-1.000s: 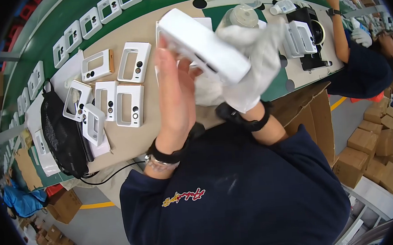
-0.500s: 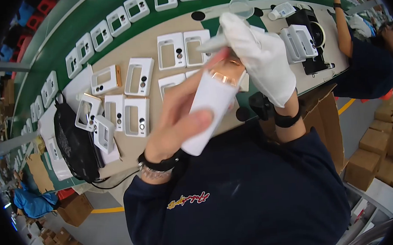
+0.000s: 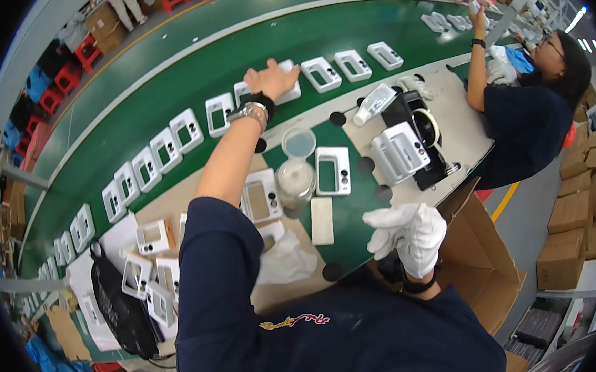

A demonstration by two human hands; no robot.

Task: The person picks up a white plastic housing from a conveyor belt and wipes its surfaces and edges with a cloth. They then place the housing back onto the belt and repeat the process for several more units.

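Note:
My bare left hand [image 3: 271, 81] reaches far forward over the green belt. Its fingers are spread above a white rectangular housing [image 3: 289, 90], which they partly cover; whether they still touch it I cannot tell. My right hand [image 3: 410, 239], in a white glove, hovers at the table's near edge with loosely bent fingers apart and nothing visible in them. Closest to it are a pale rectangular block [image 3: 322, 221] and a white frame-like housing [image 3: 346, 171] on the green mat. Left of these stands a clear round container [image 3: 295, 179], with a clear round lid [image 3: 298, 143] behind it.
More white housings [image 3: 165, 151] line the belt. Others lie at the left beside a black bag [image 3: 116, 302]. A white bottle [image 3: 375, 103], stacked housings [image 3: 401, 152] and a black tray [image 3: 440, 169] are at the right. An open cardboard box [image 3: 482, 249] stands below; a co-worker [image 3: 535, 114] sits beyond.
My left hand has moved from in front of my chest out to the belt. The white device with a copper-coloured end is no longer between my hands. My gloved right hand has lowered.

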